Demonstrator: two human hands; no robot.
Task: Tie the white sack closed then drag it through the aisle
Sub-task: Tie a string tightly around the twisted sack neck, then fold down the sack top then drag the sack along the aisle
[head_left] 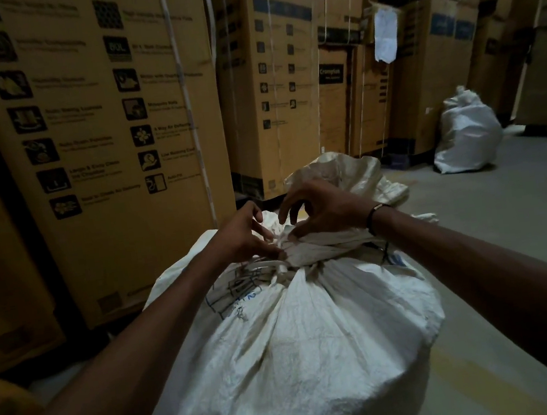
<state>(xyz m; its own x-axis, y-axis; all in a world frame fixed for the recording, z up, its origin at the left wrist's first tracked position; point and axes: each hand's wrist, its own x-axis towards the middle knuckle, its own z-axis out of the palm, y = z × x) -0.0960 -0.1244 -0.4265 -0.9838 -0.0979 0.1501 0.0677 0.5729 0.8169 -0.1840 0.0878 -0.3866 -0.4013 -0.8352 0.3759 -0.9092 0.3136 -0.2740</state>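
Pinching cord at white sack (294, 335) neck, left hand (241, 237), right hand (317, 210) (knot hidden by fingers), dim light.

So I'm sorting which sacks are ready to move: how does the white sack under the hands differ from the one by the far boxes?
The near sack has its neck gathered, with the left hand and right hand working a tie there; the far sack stands untouched. The near sack bears blue markings; none show on the far sack. Both are white woven sacks, full, upright on the floor.
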